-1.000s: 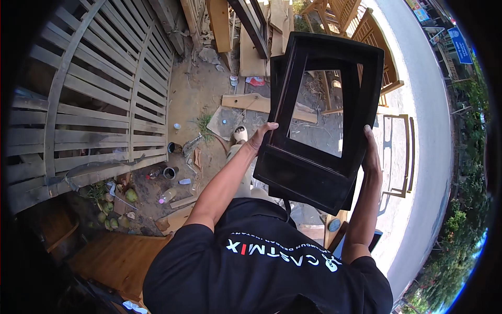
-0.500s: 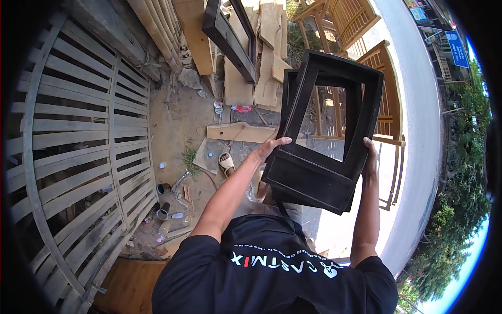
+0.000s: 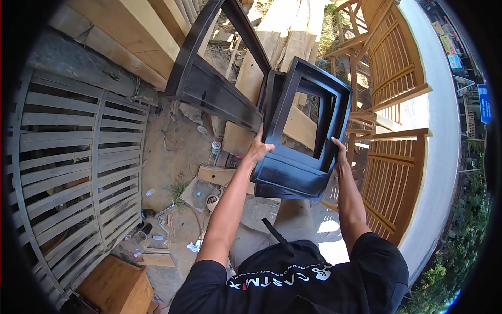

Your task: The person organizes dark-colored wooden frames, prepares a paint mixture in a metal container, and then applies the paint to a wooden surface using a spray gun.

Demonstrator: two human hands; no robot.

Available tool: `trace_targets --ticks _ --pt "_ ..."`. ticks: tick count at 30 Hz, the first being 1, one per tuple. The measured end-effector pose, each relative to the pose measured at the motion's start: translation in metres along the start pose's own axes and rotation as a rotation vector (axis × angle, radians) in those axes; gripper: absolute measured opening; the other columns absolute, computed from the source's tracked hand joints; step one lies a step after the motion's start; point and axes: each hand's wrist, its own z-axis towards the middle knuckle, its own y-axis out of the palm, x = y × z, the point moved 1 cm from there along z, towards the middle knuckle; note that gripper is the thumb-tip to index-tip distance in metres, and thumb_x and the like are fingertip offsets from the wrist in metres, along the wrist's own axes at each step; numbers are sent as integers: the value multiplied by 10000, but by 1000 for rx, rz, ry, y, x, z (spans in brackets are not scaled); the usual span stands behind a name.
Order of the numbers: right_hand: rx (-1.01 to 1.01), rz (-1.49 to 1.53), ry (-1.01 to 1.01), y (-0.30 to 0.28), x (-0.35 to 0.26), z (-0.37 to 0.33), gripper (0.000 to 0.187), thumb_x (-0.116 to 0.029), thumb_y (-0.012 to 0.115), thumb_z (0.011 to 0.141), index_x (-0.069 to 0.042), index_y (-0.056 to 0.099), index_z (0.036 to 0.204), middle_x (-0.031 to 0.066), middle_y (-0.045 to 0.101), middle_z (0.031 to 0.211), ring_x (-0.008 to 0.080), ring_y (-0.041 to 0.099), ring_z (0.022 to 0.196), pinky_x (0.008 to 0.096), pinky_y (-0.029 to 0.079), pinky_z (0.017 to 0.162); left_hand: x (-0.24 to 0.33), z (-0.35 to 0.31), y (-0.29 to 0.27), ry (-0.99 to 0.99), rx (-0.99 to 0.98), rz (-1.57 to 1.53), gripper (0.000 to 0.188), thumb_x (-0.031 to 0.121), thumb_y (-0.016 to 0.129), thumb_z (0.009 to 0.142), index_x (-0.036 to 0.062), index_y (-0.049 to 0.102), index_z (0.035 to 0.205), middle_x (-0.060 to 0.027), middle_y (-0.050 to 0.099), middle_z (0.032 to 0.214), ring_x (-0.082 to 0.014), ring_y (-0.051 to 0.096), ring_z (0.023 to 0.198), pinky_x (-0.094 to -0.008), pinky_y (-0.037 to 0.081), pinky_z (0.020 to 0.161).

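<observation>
Between my two hands are dark wooden frames (image 3: 293, 171), at least two stacked together, each with a large opening and a solid panel at the near end. My left hand (image 3: 258, 150) grips their left side, thumb over the edge. On the right side, the fingers of my right hand (image 3: 339, 150) wrap the edge. The stack is tilted, held off the ground in front of my body. Just ahead and to the left stands another dark frame (image 3: 217, 89) of similar make, its near corner close to the held stack and my left hand; I cannot tell whether they touch.
Wooden boards (image 3: 246, 78) lie ahead. Slatted wooden furniture (image 3: 395, 180) stands along the right, beside a pale road (image 3: 444, 115). A slatted panel (image 3: 68, 162) runs down the left. Litter and a plank (image 3: 215, 175) lie on the dirt; a brown wooden box (image 3: 117, 285) sits near left.
I have moved forward, so the standing dark frame looks larger and nearer. Both hands keep hold of the stack, which has shifted slightly left and now sits beside that frame.
</observation>
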Motion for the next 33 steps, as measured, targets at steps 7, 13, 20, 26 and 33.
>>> trace_targets --ticks 7,13,20,26,33 --pt "-127 66 194 3 42 260 365 -368 750 734 -91 683 963 33 669 842 192 637 726 344 529 682 -65 196 2 -65 104 97 1125 97 678 613 59 221 1640 -209 481 1519 -281 520 1333 -303 415 1076" --pt "-141 83 258 -17 82 379 390 -367 765 714 -85 684 972 43 667 832 205 635 700 356 532 654 -94 279 33 -62 179 183 1116 75 676 642 51 186 1644 -202 529 1453 -276 547 1267 -288 413 1063" --pt "-173 125 288 -30 119 424 383 -355 772 736 -68 693 977 52 681 831 209 645 686 354 547 642 -134 316 34 -74 187 177 1119 58 673 637 21 176 1639 -225 480 1517 -265 534 1318 -290 389 1101" --pt "-158 95 299 -34 131 437 417 -434 786 757 -101 695 991 34 679 833 192 642 690 355 543 638 -143 323 36 -99 168 176 1120 53 709 679 151 177 1660 -196 501 1469 -267 561 1265 -340 440 1069" --pt "-185 3 247 -35 131 440 539 -569 710 866 -98 664 1124 33 681 974 179 649 853 351 542 771 -143 318 24 -87 203 499 1194 246 861 711 114 135 1649 -278 330 1596 -360 372 1469 -428 319 1207"
